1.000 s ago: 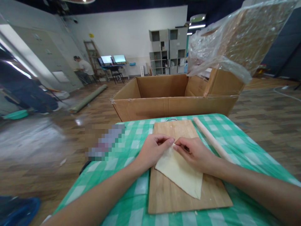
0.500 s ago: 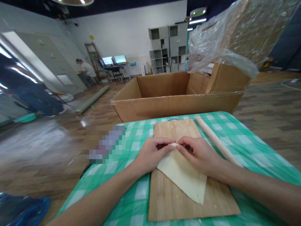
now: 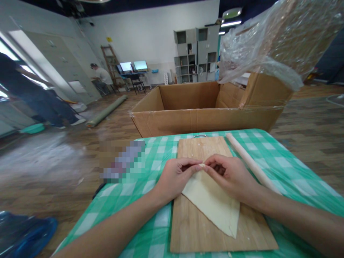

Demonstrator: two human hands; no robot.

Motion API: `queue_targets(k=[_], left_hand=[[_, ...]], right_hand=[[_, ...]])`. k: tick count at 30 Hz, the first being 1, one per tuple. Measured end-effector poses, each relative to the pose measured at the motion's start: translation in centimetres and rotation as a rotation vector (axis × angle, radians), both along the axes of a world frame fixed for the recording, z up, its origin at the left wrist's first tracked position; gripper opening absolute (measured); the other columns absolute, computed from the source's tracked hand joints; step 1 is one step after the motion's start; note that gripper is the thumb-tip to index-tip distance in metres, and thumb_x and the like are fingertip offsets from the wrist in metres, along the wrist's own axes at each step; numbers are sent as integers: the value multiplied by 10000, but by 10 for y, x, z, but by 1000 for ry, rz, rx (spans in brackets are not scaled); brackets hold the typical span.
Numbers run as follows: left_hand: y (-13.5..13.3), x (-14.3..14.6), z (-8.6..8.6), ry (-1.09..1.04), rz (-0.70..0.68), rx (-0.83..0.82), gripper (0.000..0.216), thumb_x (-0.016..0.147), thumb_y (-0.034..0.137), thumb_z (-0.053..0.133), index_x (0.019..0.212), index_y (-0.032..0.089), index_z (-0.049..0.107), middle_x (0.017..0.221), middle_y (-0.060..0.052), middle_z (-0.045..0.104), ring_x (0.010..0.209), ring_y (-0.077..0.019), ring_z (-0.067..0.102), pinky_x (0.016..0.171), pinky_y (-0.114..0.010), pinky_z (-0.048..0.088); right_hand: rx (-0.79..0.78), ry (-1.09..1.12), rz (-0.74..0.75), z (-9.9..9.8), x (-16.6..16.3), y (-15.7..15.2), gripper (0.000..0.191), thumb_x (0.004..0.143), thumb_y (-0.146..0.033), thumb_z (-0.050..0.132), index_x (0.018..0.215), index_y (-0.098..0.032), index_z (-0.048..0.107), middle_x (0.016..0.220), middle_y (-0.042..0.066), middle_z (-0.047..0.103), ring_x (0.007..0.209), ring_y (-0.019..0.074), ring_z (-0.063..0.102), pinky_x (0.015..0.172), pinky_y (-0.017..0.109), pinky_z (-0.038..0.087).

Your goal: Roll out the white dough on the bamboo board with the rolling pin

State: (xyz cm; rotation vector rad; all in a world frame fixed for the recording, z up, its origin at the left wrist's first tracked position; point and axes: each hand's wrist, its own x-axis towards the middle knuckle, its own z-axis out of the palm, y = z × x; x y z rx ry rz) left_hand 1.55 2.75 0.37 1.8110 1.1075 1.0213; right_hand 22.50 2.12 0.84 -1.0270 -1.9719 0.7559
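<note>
A pale, thin sheet of dough (image 3: 215,200) lies on a wooden cutting board (image 3: 193,233), its pointed end toward me. My left hand (image 3: 177,177) pinches the dough's far edge between thumb and fingers. Right beside it, my right hand (image 3: 228,175) pinches the same edge, and the two sets of fingertips almost meet. Part of the dough is hidden under my right hand. A rolling pin (image 3: 251,163) rests on the table just right of the board.
A green-and-white checked cloth (image 3: 153,161) covers the table. Past the far edge stands a large open cardboard box (image 3: 204,120), with plastic-wrapped material (image 3: 290,39) above its right side. A blurred-out object (image 3: 125,161) lies at the left edge. Two people are in the background.
The whole view has shifted slightly. Both hands keep their pinch on the dough's far edge, with hardly any movement over the board. The person at far left has changed position.
</note>
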Motion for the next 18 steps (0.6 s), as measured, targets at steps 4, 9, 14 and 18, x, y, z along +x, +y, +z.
queue_targets(k=[4, 9, 14, 18], left_hand=[[-2, 1, 3, -8, 17, 0, 142, 911, 301, 720, 961, 229, 832, 993, -38, 817, 883, -210, 761, 825, -301, 581], [-1, 1, 1, -60, -1, -53, 200, 893, 320, 739, 1038, 205, 813, 1017, -64, 813, 899, -221, 760, 807, -314, 593], [0, 0, -2, -56, -32, -38, 178, 890, 326, 754, 1008, 212, 822, 981, -53, 816, 884, -205, 759, 816, -296, 587], [0, -1, -3, -45, -8, 7, 142, 894, 315, 752, 959, 218, 833, 954, -45, 818, 853, -198, 757, 803, -290, 584]], right_hand=[[85, -44, 9, -4, 1, 0, 181, 980, -289, 640, 1136, -239, 719, 959, 29, 789, 782, 177, 717, 665, 290, 533], [217, -109, 13, -5, 3, -2, 172, 999, -239, 595, 978, -236, 766, 967, 39, 798, 848, 198, 737, 775, 332, 547], [183, -79, -20, -3, 3, -4, 127, 952, -212, 635, 912, -204, 755, 842, 36, 779, 723, 181, 708, 654, 298, 511], [138, -68, -14, -2, 1, -4, 146, 948, -229, 634, 851, -202, 739, 796, 34, 767, 682, 173, 691, 609, 284, 500]])
